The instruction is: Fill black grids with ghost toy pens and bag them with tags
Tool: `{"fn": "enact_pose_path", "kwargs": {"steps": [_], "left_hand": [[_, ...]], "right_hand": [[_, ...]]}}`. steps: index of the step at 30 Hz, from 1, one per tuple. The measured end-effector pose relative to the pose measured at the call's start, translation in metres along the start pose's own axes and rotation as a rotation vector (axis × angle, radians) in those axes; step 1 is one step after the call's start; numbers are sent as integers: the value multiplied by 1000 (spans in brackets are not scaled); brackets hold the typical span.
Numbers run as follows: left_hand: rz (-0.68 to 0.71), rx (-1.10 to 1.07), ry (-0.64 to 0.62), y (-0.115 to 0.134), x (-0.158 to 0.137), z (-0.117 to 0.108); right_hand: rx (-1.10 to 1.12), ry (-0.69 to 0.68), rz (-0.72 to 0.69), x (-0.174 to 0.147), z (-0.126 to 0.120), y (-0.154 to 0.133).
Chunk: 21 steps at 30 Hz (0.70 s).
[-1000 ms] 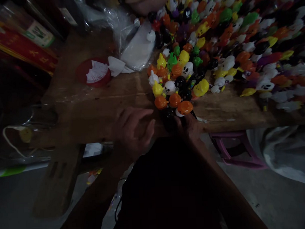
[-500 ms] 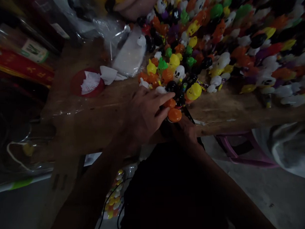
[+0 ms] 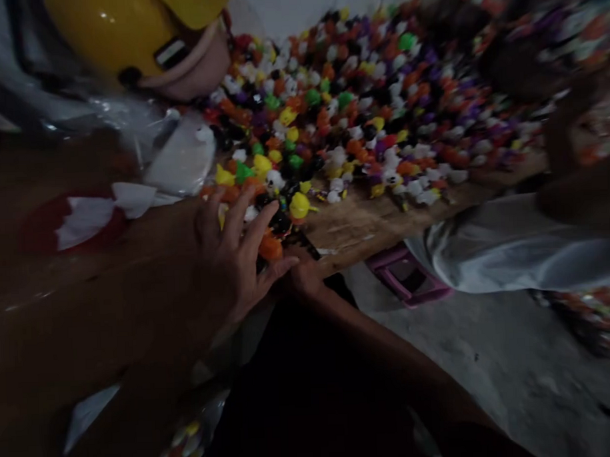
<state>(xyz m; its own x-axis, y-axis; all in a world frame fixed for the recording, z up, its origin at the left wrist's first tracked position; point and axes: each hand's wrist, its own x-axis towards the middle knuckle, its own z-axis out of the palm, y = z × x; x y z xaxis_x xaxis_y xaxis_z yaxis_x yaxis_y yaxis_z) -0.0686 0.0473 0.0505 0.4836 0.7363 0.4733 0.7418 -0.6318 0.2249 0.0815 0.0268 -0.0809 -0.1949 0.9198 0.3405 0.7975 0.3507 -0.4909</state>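
Note:
My left hand (image 3: pixel 229 261) is open over a cluster of small plastic figures at the table's near edge, its fingers spread and thumb stretched toward my right hand. Just past its fingertips are a yellow figure (image 3: pixel 299 206), a white figure with a dark face (image 3: pixel 274 181) and several black ones (image 3: pixel 281 223). An orange figure (image 3: pixel 270 246) lies between thumb and forefinger. Beside it, my right hand (image 3: pixel 305 272) is curled low at the table edge; its fingertips and anything in them are hidden. A dark strip-like edge (image 3: pixel 308 245) shows by its knuckles.
A large heap of mixed figures (image 3: pixel 360 100) covers the back of the wooden table (image 3: pixel 350 230). At left are a red dish (image 3: pixel 39 224) with white paper pieces, and a clear plastic bag (image 3: pixel 182 156). A yellow rounded object (image 3: pixel 113 35) stands behind. Another person's arm (image 3: pixel 561 123) and a purple stool (image 3: pixel 411 278) are at right.
The view has swung right, showing more of the heap and another person. My left fingers have spread wider and lifted off the orange figure; my right hand stays low beside it.

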Motion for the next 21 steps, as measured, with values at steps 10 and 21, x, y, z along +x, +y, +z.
{"fn": "enact_pose_path", "kwargs": {"steps": [10,21], "left_hand": [[91,-7,-1,-6,-4,30],[108,57,-30,-12,-6,30]], "right_hand": [[-196,626,152,-24,-118,116],[-511,640,349,28,-106,165]]}}
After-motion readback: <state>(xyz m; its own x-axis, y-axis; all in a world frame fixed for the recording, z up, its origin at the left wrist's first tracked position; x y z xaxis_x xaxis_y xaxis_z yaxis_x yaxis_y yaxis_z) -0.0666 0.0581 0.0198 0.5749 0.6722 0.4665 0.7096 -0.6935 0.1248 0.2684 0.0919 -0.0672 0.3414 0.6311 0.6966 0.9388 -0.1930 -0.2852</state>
